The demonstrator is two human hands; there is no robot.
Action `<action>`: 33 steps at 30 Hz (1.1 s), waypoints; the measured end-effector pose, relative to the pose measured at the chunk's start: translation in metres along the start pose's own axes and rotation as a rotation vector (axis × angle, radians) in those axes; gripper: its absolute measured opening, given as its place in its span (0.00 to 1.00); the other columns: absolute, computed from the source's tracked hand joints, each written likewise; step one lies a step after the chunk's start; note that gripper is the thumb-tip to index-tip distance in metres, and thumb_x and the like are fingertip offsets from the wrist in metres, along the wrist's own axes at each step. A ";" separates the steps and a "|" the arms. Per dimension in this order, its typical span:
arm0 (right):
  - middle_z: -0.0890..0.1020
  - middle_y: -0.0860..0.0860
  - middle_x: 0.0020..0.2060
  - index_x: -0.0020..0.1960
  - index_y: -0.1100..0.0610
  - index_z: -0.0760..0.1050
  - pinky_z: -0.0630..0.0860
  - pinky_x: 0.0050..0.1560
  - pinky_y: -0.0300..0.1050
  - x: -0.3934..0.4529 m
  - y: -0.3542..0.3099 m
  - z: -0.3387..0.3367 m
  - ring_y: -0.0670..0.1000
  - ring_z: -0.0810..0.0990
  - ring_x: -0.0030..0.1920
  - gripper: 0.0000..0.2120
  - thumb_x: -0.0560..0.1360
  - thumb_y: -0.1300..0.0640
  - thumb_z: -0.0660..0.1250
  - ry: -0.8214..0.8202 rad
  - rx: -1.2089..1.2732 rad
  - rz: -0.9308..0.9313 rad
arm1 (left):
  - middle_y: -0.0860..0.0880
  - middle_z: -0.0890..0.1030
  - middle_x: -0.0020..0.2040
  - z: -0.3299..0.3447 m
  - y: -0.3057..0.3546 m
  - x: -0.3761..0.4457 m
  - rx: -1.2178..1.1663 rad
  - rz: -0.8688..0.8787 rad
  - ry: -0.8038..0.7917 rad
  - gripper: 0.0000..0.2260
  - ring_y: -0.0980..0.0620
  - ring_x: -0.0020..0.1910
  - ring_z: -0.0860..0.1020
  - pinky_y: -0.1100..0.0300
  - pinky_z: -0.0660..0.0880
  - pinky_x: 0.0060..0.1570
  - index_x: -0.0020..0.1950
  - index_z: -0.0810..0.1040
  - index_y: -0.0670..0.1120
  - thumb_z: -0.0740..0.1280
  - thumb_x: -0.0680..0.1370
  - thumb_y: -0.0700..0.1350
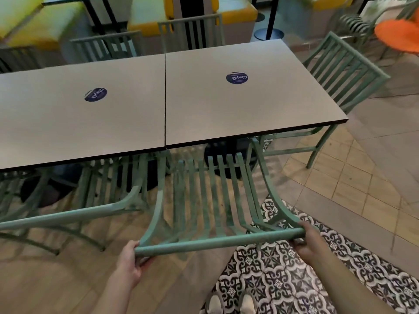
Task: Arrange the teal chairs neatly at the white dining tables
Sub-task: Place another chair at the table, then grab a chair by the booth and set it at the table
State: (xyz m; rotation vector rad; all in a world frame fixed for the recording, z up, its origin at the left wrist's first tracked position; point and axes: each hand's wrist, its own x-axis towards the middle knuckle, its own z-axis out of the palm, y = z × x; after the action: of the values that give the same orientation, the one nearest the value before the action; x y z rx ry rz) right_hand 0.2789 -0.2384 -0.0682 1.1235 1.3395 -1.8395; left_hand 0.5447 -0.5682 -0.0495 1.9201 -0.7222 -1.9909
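Head view, left hand (130, 261) and right hand (309, 241) each curled in a firm grip round the top rail of a teal chair (213, 200), its seat tucked under the white worktop (249, 98), second chair (344, 71) at the worktop's right end.

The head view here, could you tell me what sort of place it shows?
Most likely a cafe or food-court dining area. Two white tables pushed together each carry a round branded sticker, several matching teal chairs stand around them, and yellow cushioned bench seating runs behind.

"ClayG" on round blue sticker (237, 78), each table (249, 105).
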 end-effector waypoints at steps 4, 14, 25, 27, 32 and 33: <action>0.72 0.65 0.61 0.62 0.61 0.69 0.75 0.61 0.57 -0.002 0.001 -0.001 0.62 0.76 0.60 0.15 0.77 0.59 0.64 0.011 -0.004 -0.009 | 0.39 0.75 0.43 -0.001 -0.001 0.000 -0.012 -0.010 -0.007 0.06 0.42 0.40 0.74 0.51 0.79 0.26 0.44 0.70 0.39 0.59 0.80 0.40; 0.74 0.63 0.56 0.55 0.60 0.71 0.78 0.55 0.53 -0.008 0.002 -0.002 0.58 0.78 0.53 0.09 0.78 0.57 0.64 0.009 -0.038 -0.051 | 0.38 0.77 0.45 -0.006 -0.003 0.002 0.024 -0.020 -0.003 0.06 0.40 0.42 0.77 0.47 0.79 0.30 0.47 0.72 0.40 0.60 0.80 0.41; 0.64 0.55 0.73 0.76 0.53 0.54 0.67 0.68 0.58 -0.026 0.009 -0.008 0.56 0.64 0.72 0.35 0.75 0.49 0.66 0.217 -1.182 -0.949 | 0.45 0.75 0.66 0.000 0.019 -0.005 1.314 0.791 0.138 0.22 0.46 0.63 0.74 0.49 0.73 0.60 0.70 0.71 0.44 0.63 0.79 0.52; 0.64 0.53 0.72 0.76 0.53 0.54 0.66 0.68 0.56 -0.034 0.006 -0.011 0.55 0.64 0.71 0.35 0.75 0.49 0.66 0.169 -1.223 -0.976 | 0.49 0.76 0.65 0.021 0.025 -0.017 1.418 0.929 0.075 0.20 0.50 0.62 0.75 0.51 0.74 0.59 0.69 0.71 0.47 0.62 0.80 0.53; 0.69 0.52 0.68 0.73 0.52 0.61 0.67 0.66 0.50 -0.057 -0.011 -0.014 0.50 0.67 0.67 0.27 0.77 0.50 0.64 0.116 -1.349 -1.029 | 0.52 0.76 0.64 0.085 0.022 -0.049 1.595 1.237 -0.114 0.18 0.53 0.63 0.74 0.57 0.70 0.61 0.68 0.72 0.50 0.61 0.80 0.53; 0.69 0.52 0.67 0.73 0.52 0.62 0.67 0.66 0.49 -0.060 -0.017 -0.015 0.50 0.67 0.66 0.26 0.77 0.49 0.64 0.108 -1.368 -1.043 | 0.53 0.76 0.64 0.098 0.019 -0.055 1.643 1.286 -0.150 0.18 0.54 0.62 0.74 0.58 0.70 0.61 0.68 0.72 0.50 0.60 0.80 0.54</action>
State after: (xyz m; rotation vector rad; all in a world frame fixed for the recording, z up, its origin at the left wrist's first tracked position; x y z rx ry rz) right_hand 0.2965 -0.2192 -0.0099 -0.3019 2.8077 -0.7758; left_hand 0.4494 -0.5396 0.0068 0.8108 -3.0638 -0.4545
